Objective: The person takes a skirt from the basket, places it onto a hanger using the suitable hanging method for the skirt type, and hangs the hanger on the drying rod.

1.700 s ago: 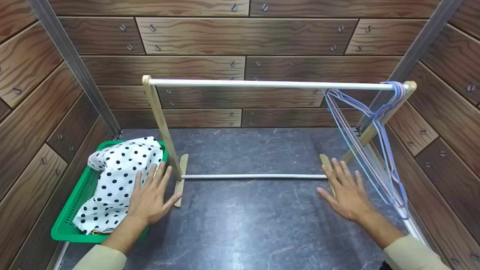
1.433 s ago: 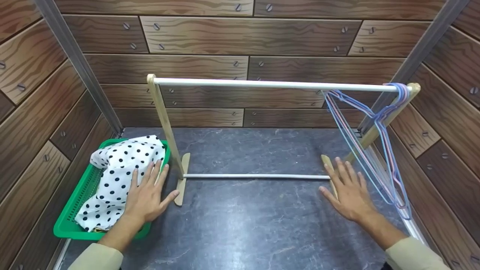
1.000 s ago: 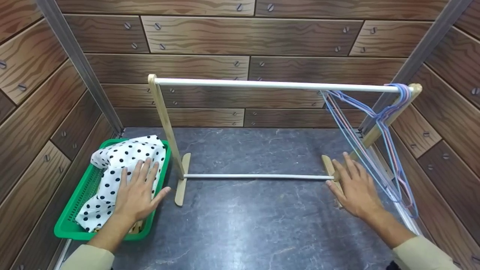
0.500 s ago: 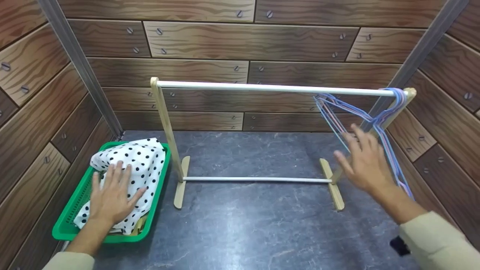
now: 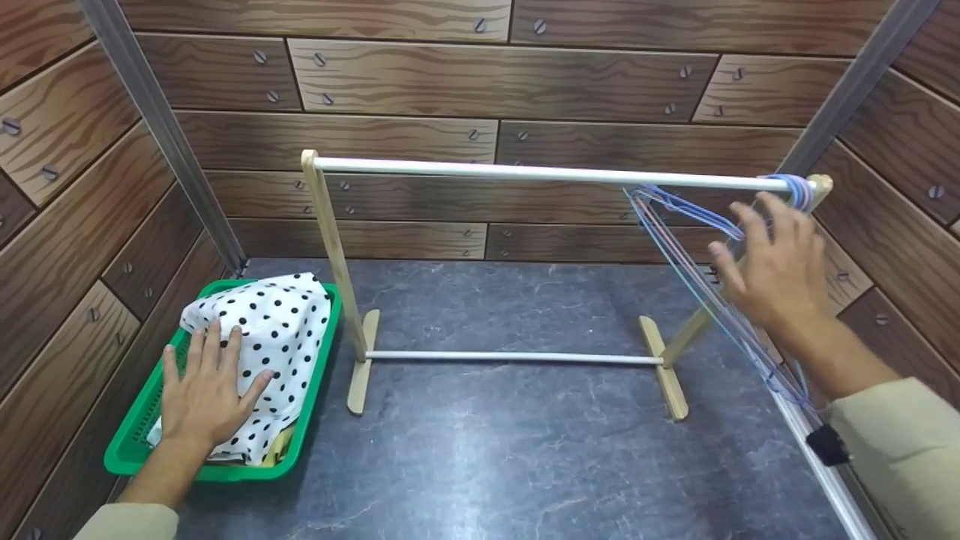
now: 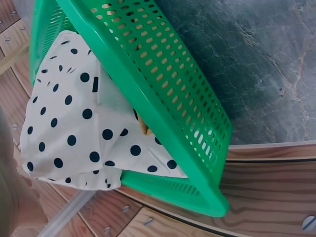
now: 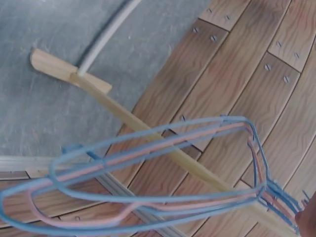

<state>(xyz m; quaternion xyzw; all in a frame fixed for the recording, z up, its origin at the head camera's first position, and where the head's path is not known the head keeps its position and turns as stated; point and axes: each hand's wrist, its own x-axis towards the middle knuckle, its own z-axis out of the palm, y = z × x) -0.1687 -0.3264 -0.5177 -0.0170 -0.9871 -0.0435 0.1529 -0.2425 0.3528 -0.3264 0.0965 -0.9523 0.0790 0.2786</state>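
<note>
My left hand (image 5: 202, 390) lies flat with fingers spread over a white cloth with black dots (image 5: 281, 337) in a green plastic basket (image 5: 318, 375). The left wrist view shows the bunched cloth (image 6: 69, 118) beside the perforated basket wall, with a bit of my hand at the left edge. My right hand (image 5: 784, 270) is raised at the necks of several blue and pink clothes hangers (image 5: 694, 211), fingers apart and slightly bent. These hang by their hooks at the right end of a white rod (image 5: 480, 172). In the right wrist view, a fingertip (image 7: 308, 217) is close to the hanger necks.
The rod belongs to a rack with wooden side posts (image 5: 330, 247), wooden feet (image 5: 664, 367) and a lower white bar (image 5: 510, 358). It stands on a dark marbled surface (image 5: 480, 442) enclosed by wood-patterned walls (image 5: 390, 75). Something yellowish (image 5: 279, 448) shows under the cloth.
My right hand has risen from beside the rack's right foot to the hanger necks. My left hand has slid left across the dotted cloth. The hangers have turned a little.
</note>
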